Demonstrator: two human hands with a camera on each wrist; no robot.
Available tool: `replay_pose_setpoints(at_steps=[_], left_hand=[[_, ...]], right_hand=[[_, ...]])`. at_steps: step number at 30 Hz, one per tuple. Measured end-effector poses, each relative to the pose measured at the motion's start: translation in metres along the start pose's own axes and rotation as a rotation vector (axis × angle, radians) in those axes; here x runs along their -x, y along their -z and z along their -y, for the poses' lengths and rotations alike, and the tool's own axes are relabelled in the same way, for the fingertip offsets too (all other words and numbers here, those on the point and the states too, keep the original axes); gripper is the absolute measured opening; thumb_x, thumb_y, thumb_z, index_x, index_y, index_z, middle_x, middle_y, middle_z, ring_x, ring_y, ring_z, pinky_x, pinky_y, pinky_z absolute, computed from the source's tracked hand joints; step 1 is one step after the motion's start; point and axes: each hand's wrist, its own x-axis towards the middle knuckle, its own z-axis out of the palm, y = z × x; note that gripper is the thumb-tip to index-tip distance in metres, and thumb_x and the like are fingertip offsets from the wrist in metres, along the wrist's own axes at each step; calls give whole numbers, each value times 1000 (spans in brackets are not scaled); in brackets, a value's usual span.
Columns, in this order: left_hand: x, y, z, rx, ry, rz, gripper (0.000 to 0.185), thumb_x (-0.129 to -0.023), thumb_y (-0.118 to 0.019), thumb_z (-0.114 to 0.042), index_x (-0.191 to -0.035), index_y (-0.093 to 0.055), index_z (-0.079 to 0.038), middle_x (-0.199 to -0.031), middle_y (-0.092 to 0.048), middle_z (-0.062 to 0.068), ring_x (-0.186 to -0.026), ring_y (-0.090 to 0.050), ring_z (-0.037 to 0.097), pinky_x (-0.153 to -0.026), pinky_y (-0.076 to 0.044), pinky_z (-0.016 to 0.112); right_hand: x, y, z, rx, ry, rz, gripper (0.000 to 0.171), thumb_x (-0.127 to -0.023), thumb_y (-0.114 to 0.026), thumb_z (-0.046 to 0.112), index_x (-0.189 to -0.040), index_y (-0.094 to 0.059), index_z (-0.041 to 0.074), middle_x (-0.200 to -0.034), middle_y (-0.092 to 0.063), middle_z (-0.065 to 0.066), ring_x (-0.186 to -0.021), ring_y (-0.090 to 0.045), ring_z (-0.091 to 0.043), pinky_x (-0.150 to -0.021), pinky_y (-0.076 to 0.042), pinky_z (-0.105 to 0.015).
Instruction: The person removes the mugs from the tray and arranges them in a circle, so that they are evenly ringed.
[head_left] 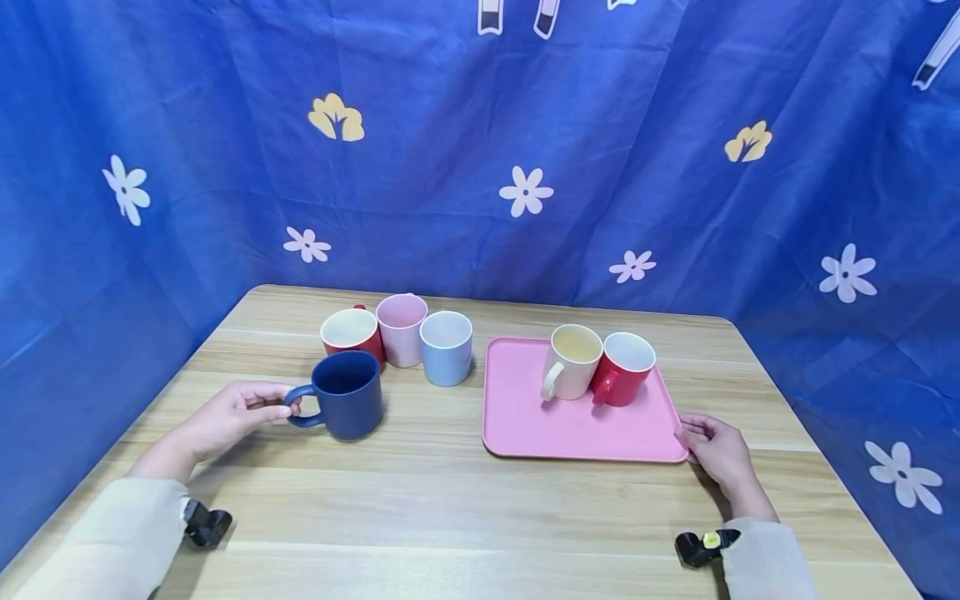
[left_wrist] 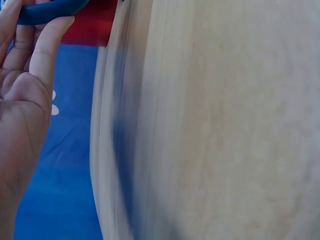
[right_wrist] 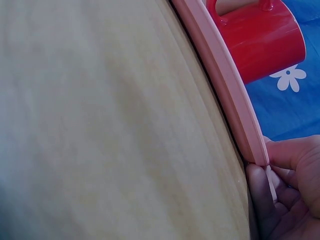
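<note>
My left hand (head_left: 238, 417) pinches the handle of a dark blue mug (head_left: 348, 398) at the left of the table. The thumb and curled fingers also show on that blue handle (left_wrist: 52, 12) in the left wrist view. On the right, my right hand (head_left: 716, 454) grips the near right corner of a pink tray (head_left: 517, 425), thumb above the rim and fingers under it. Side by side on the tray stand a cream mug (head_left: 573, 367) and a red mug (head_left: 624, 375), their handles toward me. In the right wrist view the red mug (right_wrist: 265, 42) rises behind the tray rim (right_wrist: 230, 80).
Behind the blue mug stand a red mug with a cream inside (head_left: 351, 327), a pink mug (head_left: 402, 333) and a light blue mug (head_left: 446, 350), close together. Blue cloth (head_left: 450, 167) with flowers hangs past the far and side edges of the wooden table (head_left: 420, 508).
</note>
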Motion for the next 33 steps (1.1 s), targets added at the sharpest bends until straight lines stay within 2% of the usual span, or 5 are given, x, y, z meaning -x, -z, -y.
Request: replay_pose_setpoints(at_steps=[6, 16, 20, 25, 33], left_hand=[[2, 5, 5, 7, -10, -3, 18, -93, -54, 5, -104, -56, 19, -93, -67, 7, -88, -61, 7, -76, -50, 20], [4, 6, 9, 29, -16, -20, 18, -92, -54, 7, -105, -56, 19, -94, -68, 3, -89, -61, 5, -76, -50, 19], [4, 8, 10, 37, -5, -21, 17, -93, -53, 6, -106, -58, 17, -94, -68, 3, -87, -60, 6, -72, -49, 19], [3, 12, 13, 73, -3, -12, 18, -93, -52, 7, -107, -59, 16, -96, -68, 2, -88, -61, 6, -71, -50, 20], [3, 15, 19, 166, -17, 17, 19, -92, -50, 12, -109, -57, 18, -99, -68, 0, -92, -61, 5, -77, -51, 20]], right_hand=[[-1, -1, 0, 9, 3, -7, 38, -92, -60, 12, -123, -55, -9, -110, -62, -23, -75, -58, 0, -62, -53, -21], [0, -1, -1, 5, 0, -10, 38, -92, -60, 12, -123, -55, -9, -109, -62, -23, -75, -59, -1, -61, -53, -21], [0, -1, 0, 6, 4, -14, 38, -92, -60, 12, -123, -55, -9, -109, -63, -23, -74, -58, -1, -61, -53, -21], [0, -1, 0, 4, 0, -11, 38, -92, -60, 13, -123, -55, -9, -109, -63, -22, -75, -58, 0, -62, -53, -21], [0, -1, 0, 1, -5, -6, 39, -92, -61, 13, -123, -55, -10, -110, -63, -24, -75, -59, 0, -62, -53, -21]])
